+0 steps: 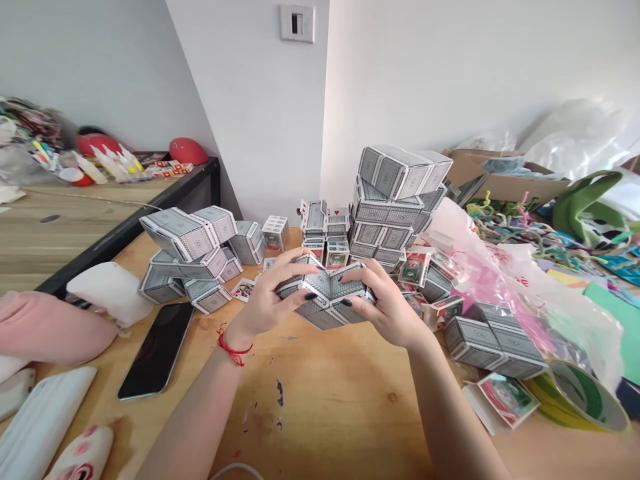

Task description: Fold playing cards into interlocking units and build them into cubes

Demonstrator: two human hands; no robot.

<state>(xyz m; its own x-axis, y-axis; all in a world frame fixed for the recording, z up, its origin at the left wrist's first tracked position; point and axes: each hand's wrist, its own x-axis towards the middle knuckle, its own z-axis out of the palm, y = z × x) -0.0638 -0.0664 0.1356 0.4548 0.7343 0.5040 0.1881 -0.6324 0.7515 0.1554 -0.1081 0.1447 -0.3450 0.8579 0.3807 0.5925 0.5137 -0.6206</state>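
Both my hands grip a block made of folded playing cards (327, 293), held just above the wooden table (330, 400). My left hand (273, 293) wraps its left side, fingers curled over the top; a red string circles that wrist. My right hand (385, 303) clasps its right side, thumb on the grey patterned card backs. Behind the block stands a tall stack of similar card cubes (393, 200). Another pile of card cubes (193, 257) sits to the left.
A black phone (157, 350) lies face up at left, near pink and white soft items (45, 327). Card packs, a pink plastic bag (480, 267), a green tape roll (585, 393) and craft scraps crowd the right. A second table (75, 213) stands at left.
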